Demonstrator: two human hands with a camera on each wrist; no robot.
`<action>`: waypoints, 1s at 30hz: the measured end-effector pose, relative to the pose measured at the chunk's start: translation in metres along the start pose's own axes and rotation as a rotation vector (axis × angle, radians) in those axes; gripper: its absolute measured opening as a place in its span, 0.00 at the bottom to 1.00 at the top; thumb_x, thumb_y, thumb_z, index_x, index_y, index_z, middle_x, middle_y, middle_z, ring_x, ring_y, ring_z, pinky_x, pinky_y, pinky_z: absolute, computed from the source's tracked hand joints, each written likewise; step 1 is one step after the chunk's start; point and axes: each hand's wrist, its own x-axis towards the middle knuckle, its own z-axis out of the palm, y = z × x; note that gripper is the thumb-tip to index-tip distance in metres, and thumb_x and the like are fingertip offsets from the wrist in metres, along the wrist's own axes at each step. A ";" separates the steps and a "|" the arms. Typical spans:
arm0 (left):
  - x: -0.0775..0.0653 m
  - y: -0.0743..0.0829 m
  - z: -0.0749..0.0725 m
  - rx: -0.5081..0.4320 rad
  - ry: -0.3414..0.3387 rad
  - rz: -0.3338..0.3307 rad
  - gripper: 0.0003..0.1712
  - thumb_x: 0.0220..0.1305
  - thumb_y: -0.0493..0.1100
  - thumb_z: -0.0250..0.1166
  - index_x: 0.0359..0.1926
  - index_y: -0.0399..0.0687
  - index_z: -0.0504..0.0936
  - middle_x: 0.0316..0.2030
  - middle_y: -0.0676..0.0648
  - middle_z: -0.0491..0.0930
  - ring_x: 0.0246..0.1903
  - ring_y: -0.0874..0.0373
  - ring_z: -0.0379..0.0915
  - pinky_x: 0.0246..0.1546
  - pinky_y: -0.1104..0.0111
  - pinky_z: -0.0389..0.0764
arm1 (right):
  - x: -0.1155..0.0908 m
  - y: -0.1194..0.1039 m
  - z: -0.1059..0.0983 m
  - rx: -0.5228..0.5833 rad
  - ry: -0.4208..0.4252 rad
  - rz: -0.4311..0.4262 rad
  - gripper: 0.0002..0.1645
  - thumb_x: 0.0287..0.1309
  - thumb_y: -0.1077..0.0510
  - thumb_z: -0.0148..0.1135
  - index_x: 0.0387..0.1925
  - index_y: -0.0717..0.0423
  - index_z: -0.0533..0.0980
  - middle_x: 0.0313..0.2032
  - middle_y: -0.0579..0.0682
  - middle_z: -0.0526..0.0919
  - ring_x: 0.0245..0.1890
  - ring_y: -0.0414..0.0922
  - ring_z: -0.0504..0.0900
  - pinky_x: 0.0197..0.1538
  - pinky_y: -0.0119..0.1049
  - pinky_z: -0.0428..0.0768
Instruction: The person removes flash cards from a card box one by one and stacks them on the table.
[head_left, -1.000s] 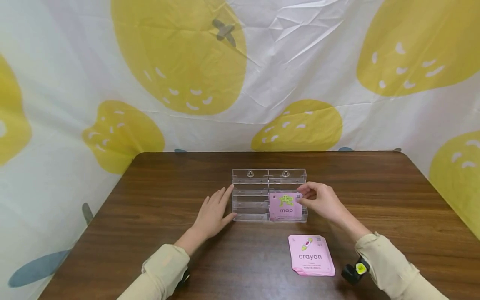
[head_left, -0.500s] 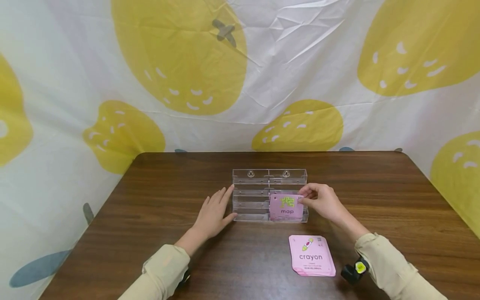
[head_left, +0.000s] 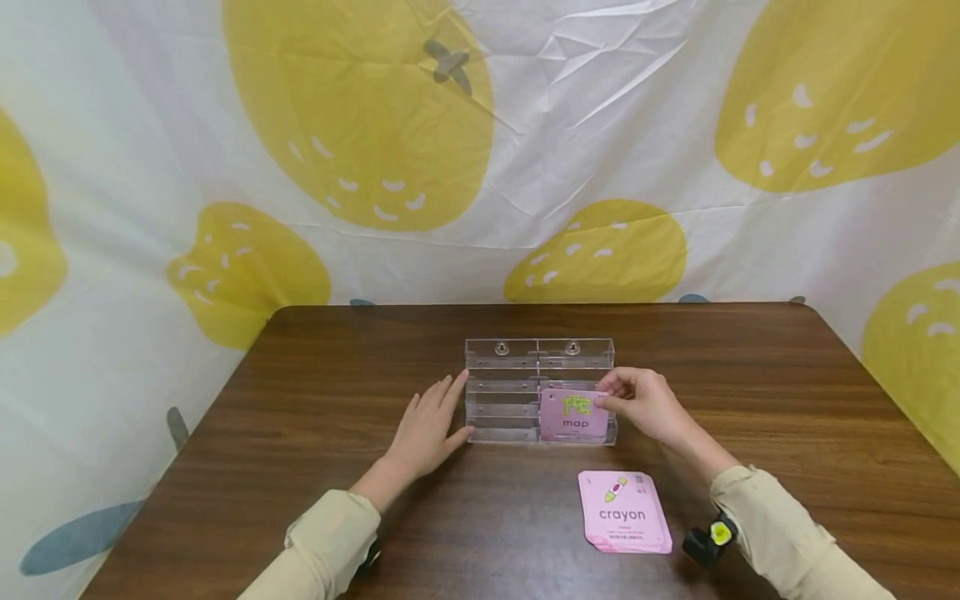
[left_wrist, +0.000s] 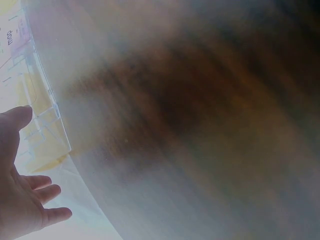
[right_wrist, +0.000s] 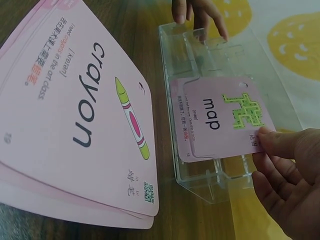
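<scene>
A clear tiered card holder (head_left: 502, 387) with two columns stands on the table. In its front right slot sits a pink flashcard (head_left: 575, 414) reading "map", its lower edge behind the clear front wall. My right hand (head_left: 647, 404) pinches that card's upper right corner between thumb and fingers, as the right wrist view also shows. The left hand (head_left: 427, 425) has its fingers spread, with fingertips and thumb touching the holder's left side. Closer to me lies a stack of pink flashcards (head_left: 625, 512), the top one reading "crayon".
The brown wooden table (head_left: 300, 500) has a back edge that meets a white cloth (head_left: 420, 267) printed with yellow fruit. A black wrist device (head_left: 708, 542) with a yellow face is at the right sleeve, just right of the card stack.
The map card has sunk slightly lower in the front right slot, with the right hand still pinching its corner. The left hand stays at the holder's side.
</scene>
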 end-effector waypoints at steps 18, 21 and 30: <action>0.000 0.000 0.001 -0.005 0.005 0.002 0.45 0.58 0.54 0.61 0.70 0.51 0.48 0.62 0.37 0.61 0.61 0.43 0.58 0.58 0.45 0.59 | -0.002 -0.006 -0.003 -0.015 0.000 -0.021 0.04 0.47 0.73 0.62 0.29 0.72 0.77 0.24 0.59 0.80 0.23 0.43 0.75 0.26 0.28 0.73; 0.000 0.000 0.001 -0.003 0.007 0.005 0.45 0.58 0.54 0.61 0.70 0.50 0.48 0.62 0.36 0.61 0.61 0.42 0.58 0.58 0.45 0.59 | 0.001 0.008 -0.001 0.002 -0.009 -0.016 0.04 0.48 0.71 0.63 0.30 0.69 0.77 0.24 0.57 0.81 0.24 0.40 0.74 0.26 0.27 0.72; 0.000 -0.001 0.000 0.007 0.012 0.014 0.45 0.58 0.54 0.61 0.70 0.50 0.48 0.62 0.36 0.62 0.60 0.42 0.59 0.57 0.44 0.60 | 0.006 0.027 0.000 0.053 -0.035 -0.031 0.05 0.51 0.65 0.63 0.31 0.65 0.78 0.25 0.52 0.81 0.23 0.37 0.73 0.24 0.27 0.72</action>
